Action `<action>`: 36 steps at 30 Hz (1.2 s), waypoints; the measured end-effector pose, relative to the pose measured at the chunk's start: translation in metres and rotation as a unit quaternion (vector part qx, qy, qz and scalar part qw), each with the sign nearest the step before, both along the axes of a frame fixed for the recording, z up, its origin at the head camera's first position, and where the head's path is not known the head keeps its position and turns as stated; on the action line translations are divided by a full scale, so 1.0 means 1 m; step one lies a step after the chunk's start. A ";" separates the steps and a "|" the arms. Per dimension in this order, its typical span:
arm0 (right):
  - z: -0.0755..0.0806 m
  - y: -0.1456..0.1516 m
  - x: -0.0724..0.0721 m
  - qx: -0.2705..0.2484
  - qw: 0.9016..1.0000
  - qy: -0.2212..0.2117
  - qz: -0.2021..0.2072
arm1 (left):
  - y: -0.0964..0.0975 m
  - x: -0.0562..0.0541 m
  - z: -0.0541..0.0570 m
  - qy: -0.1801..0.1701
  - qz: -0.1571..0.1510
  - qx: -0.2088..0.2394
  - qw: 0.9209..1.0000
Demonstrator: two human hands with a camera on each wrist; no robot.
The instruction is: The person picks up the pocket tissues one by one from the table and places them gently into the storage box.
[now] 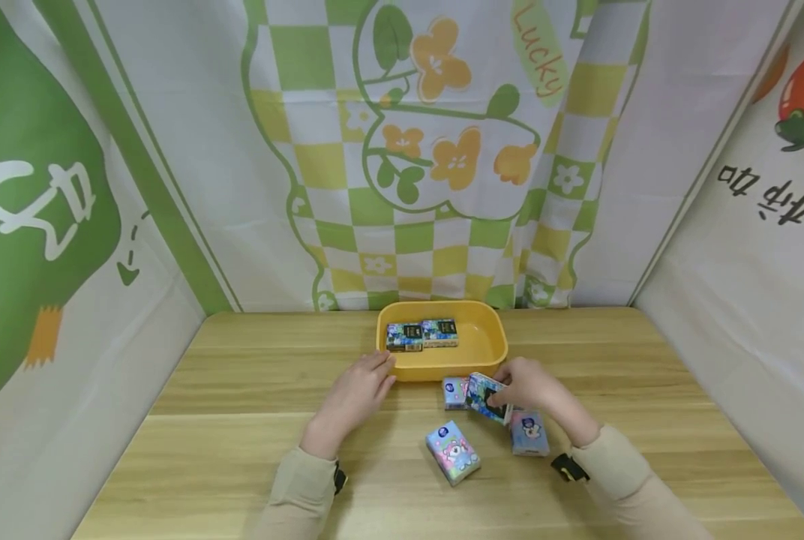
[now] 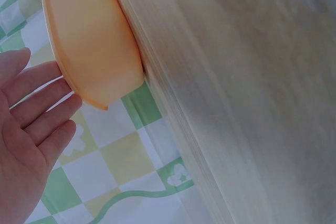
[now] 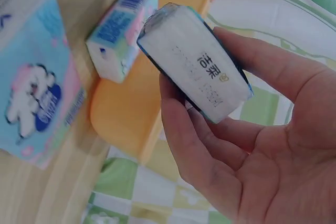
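The right hand [image 1: 526, 384] grips a dark-blue floral tissue pack [image 1: 481, 392] between thumb and fingers, just in front of the yellow tray [image 1: 442, 373], towards that tray's near right corner. In the head view the held pack's long axis slants from far left to near right, so it lies askew to the tray's near wall. The right hand is the nearer one to it; the left hand [image 1: 356, 394], fingers extended and gripping nothing, touches the rim by the near left corner. The tray sits midway along the far edge of the desk [image 1: 240, 450], close to the checked curtain [image 1: 334, 172]. Two matching dark packs [image 1: 404, 337] lie side by side at its left end, while its floor shows to their right, which looks the roomier half. Three pale bear-print tissue packs [image 1: 453, 452] lie on the desk nearer the person, one partly hidden by the held pack; whether those two touch is unclear.
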State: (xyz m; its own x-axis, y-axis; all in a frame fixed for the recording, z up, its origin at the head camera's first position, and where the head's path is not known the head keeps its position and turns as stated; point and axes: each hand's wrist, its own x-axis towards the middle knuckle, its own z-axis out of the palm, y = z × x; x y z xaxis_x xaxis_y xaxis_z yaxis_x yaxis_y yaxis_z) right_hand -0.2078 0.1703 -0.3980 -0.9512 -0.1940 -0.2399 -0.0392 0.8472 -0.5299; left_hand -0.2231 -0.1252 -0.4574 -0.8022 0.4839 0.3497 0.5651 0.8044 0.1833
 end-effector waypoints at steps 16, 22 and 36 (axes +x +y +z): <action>0.023 0.010 -0.028 -0.011 0.999 0.042 -0.006 | 0.000 0.002 -0.001 -0.001 -0.003 0.016 1.000; 0.028 0.012 -0.042 0.002 0.999 0.044 -0.015 | 0.000 0.001 -0.002 0.006 -0.001 0.013 1.000; 0.040 0.012 -0.062 -0.015 0.999 0.042 -0.026 | 0.000 0.001 -0.002 0.005 -0.003 0.006 1.000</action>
